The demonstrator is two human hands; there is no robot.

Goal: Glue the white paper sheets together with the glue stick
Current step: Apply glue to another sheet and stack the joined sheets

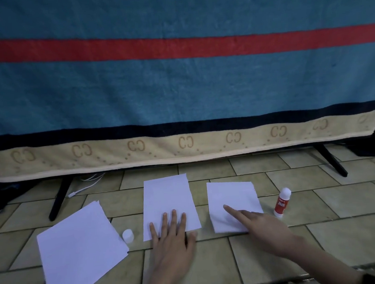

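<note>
Head view shows three lots of white paper on a tiled floor [267, 253] in the lower half of the frame. The left hand [173, 238] lies flat with fingers spread on the lower part of the middle sheet [167, 198], pinning it. The right hand [263, 227] rests on the lower right corner of the right sheet [228, 199], index finger stretched out and pressing the paper; its other fingers are blurred, and I cannot tell how far they curl. At lower left a stack of sheets [79, 251] sits turned at an angle, well apart from both hands. The glue stick [281, 203] stands upright just beside the right sheet's right edge, red label, white top. A small white cap [128, 235] stands between the stack and the middle sheet; whether it belongs to the stick is a guess. Behind, a teal blanket [178, 87] with a red stripe hangs over a black-legged stand [59, 199], and a white cable [85, 186] trails beneath it.

The sheets look thin, light and limp, so they should slide easily on glazed tile and crease if grabbed mid-sheet. Holding one flat under a palm while lifting the other by a corner or edge seems best. The stick is rigid and light, and likely tips easily; its barrel is the place to grip.
</note>
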